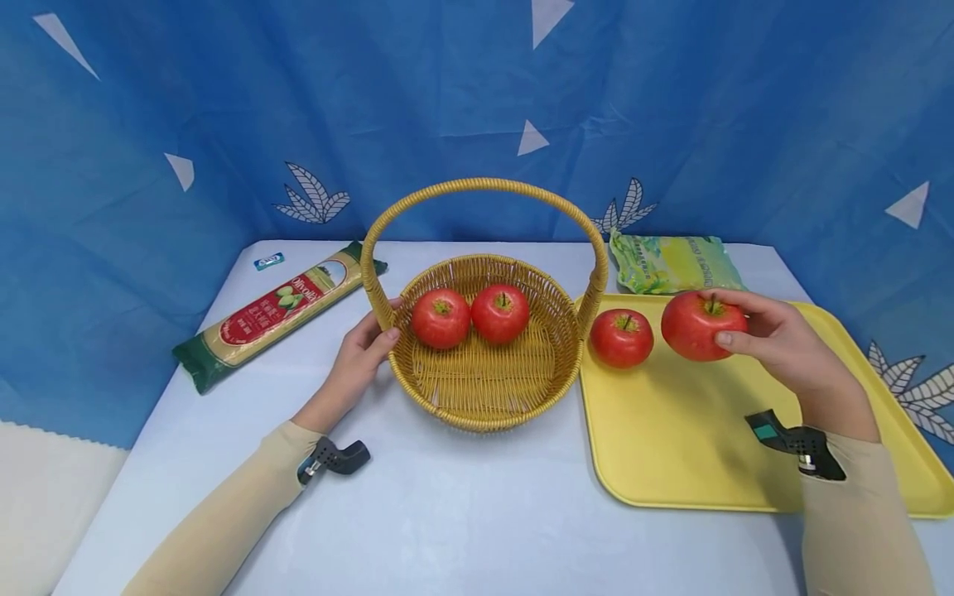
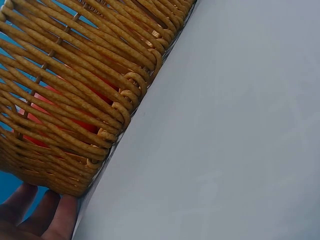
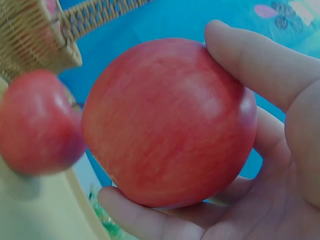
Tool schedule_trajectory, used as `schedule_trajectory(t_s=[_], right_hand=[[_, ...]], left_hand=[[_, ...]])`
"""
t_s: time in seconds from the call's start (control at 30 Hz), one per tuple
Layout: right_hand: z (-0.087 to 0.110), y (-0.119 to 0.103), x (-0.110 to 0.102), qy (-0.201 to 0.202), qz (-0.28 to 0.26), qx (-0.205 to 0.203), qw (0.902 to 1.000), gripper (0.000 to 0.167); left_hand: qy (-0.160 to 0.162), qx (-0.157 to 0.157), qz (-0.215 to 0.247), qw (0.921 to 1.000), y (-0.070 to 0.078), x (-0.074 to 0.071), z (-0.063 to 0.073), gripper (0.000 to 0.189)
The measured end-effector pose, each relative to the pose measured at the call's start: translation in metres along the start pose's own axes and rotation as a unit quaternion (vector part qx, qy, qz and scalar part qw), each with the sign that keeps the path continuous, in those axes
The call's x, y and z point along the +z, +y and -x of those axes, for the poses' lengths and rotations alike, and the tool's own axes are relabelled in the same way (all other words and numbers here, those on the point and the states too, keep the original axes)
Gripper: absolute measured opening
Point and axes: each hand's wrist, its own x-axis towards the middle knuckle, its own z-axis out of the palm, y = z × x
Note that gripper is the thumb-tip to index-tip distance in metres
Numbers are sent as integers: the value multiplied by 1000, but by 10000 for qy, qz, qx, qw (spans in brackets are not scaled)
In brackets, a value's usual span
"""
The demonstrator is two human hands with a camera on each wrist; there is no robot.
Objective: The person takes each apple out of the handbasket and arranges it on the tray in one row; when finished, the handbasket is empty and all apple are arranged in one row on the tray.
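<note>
My right hand (image 1: 782, 339) holds a red apple (image 1: 701, 326) above the yellow tray (image 1: 671, 463), thumb on the near side and fingers around the far side. In the right wrist view the apple (image 3: 170, 125) fills the middle. Another red apple (image 1: 622, 338) rests at the tray's left end. Two more apples, one left (image 1: 440, 319) and one right (image 1: 501, 314), lie in the wicker basket (image 1: 484, 424), toward its back. My left hand (image 1: 363, 352) grips the basket's left rim by the handle base, thumb on top. In the left wrist view its fingertips (image 2: 62, 215) touch the woven wall.
A long pasta packet (image 1: 272, 314) lies slantwise left of the basket, with a small blue-green wrapper (image 1: 269, 261) behind it. Behind the tray lies a green and yellow packet (image 1: 674, 263). The basket's tall handle (image 1: 480, 184) arches upward. A blue curtain (image 1: 447, 99) hangs along the back.
</note>
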Motion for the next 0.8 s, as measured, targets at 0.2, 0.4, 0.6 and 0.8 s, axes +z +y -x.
schedule_trajectory(t_s=[0.2, 0.4, 0.6, 0.8], right_hand=[[2, 13, -11, 23, 87, 270, 9996, 53], [0, 28, -19, -202, 100, 610, 9979, 54], [1, 40, -23, -242, 55, 796, 9965, 53], [0, 48, -22, -171, 1001, 1115, 9886, 54]], left_hand=[[-22, -20, 23, 10000, 2, 0, 0, 51], [-7, -45, -53, 10000, 2, 0, 0, 51], [-9, -87, -34, 10000, 2, 0, -1, 51], [-12, -66, -64, 10000, 1, 0, -1, 51]])
